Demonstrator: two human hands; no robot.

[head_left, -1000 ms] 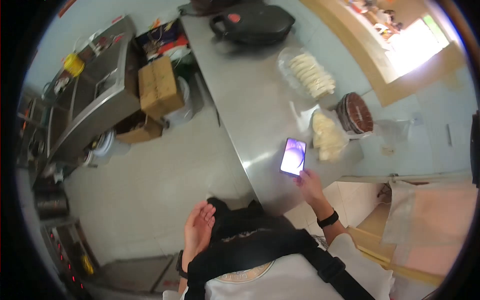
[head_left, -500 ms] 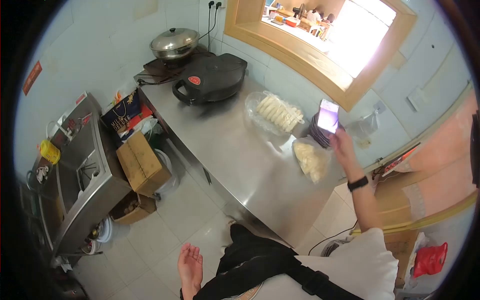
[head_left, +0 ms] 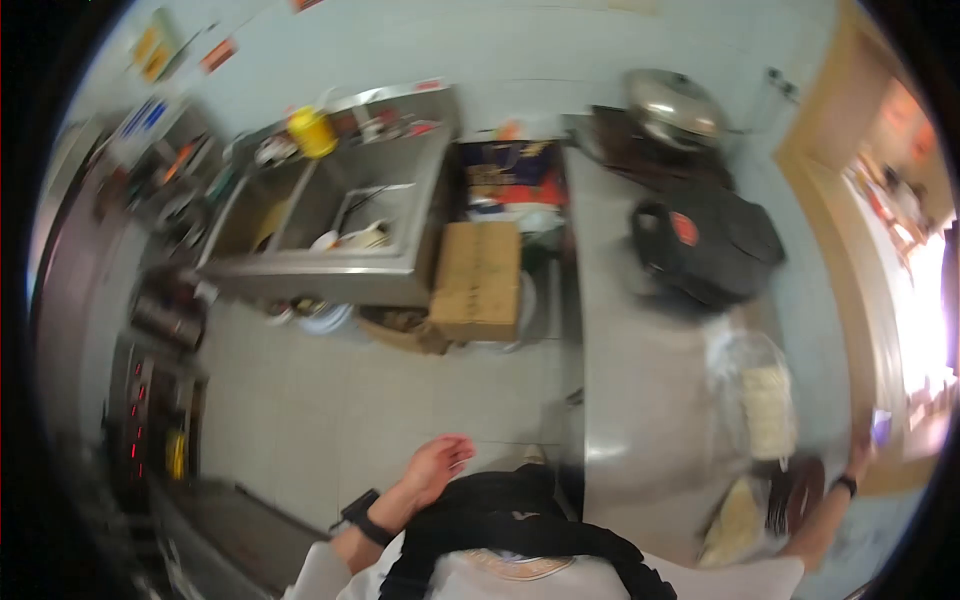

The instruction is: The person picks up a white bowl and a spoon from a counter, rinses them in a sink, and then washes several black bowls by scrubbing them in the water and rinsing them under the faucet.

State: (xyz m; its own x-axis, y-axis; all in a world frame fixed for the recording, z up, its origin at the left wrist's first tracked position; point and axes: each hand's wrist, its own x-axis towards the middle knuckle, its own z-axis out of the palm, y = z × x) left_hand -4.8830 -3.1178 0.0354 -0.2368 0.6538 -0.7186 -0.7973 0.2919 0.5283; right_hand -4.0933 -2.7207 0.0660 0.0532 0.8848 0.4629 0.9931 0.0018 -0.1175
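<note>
My right hand (head_left: 861,456) is stretched out to the far right, beside the wooden window frame. Its fingers are at a smartphone (head_left: 880,428) with a lit screen, though blur softens the grip. Near that forearm, on the steel counter, are a bag of pale food (head_left: 733,522) and a dark round stack (head_left: 800,495). A clear bag of white rolls (head_left: 767,412) lies just beyond them. My left hand (head_left: 437,468) hangs in front of my body above the floor, loosely bent and with nothing visible in it.
A black electric griddle (head_left: 710,245) and a lidded steel pan (head_left: 675,108) stand at the counter's far end. Leftward are a cardboard box (head_left: 476,280), a steel sink (head_left: 330,266) with dishes, and an appliance with red lights (head_left: 137,420).
My view has swung left, bringing the sink to the middle. The phone has gone from above the counter to the window frame. My left hand has come up before my body.
</note>
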